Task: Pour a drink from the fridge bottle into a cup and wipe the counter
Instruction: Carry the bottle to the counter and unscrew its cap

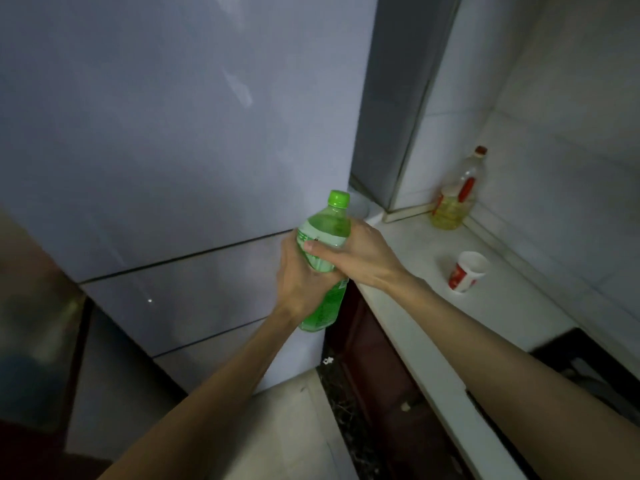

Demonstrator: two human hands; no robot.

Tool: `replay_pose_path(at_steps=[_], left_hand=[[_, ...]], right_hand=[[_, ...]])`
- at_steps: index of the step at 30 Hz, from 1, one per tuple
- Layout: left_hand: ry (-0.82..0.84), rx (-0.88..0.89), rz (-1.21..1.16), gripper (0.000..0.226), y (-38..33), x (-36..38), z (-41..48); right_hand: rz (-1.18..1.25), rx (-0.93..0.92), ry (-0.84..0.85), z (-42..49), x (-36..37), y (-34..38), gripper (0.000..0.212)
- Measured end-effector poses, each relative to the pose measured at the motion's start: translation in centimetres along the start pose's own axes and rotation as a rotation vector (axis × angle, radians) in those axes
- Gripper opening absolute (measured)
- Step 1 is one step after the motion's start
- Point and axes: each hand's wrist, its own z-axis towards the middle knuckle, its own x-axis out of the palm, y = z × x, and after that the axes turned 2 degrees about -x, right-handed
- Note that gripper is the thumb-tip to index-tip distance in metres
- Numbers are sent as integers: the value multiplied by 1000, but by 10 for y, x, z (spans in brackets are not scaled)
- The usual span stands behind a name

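the closed grey fridge (173, 133) fills the left and middle of our view, with dark seams crossing its front. to its right a pale worktop (415, 306) runs along a white tiled wall, above a dark red cabinet front (367, 341). in the far corner of the worktop stands a clear oil bottle (453, 202) with a red cap and yellow oil low inside. nearer us, well apart from it, a red and white cup (467, 271) stands with its mouth open.

the green bottle (323, 223) is in the air before the fridge's right corner, just left of the worktop edge. it leans with its green cap (338, 198) on, pointing up and to the right, and a pale label rings its shoulder. our left grip (301, 282) wraps its middle from the left. our right grip (356, 251) clasps it just above, thumb across the label.

the two grips hide the bottle's middle, and the label print is too blurred to read. a dark shape (588, 358) on the worktop at the right edge is cut off, and we cannot tell what it is.
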Motion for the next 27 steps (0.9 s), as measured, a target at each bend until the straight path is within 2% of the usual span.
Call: replay_pose_path(at_steps=[2, 6, 9, 12, 16, 21, 27], left_hand=[[36, 32, 33, 90, 0, 27, 3], [177, 79, 25, 97, -9, 73, 12], [320, 23, -129, 80, -26, 88, 13], [542, -30, -269, 91, -46, 96, 23], [762, -100, -240, 67, -55, 121, 46], [758, -122, -165, 58, -45, 164, 71], [629, -207, -97, 63, -5, 216, 119]], right_hand=[[11, 41, -76, -10, -19, -13, 33], [70, 110, -169, -26, -61, -41, 15], [112, 113, -208, -33, -91, -61, 21], [225, 111, -167, -36, -117, -81, 29], [301, 137, -141, -31, -134, -114, 45], [347, 194, -97, -21, -150, -157, 43], [355, 357, -266, 6, -167, -226, 47]])
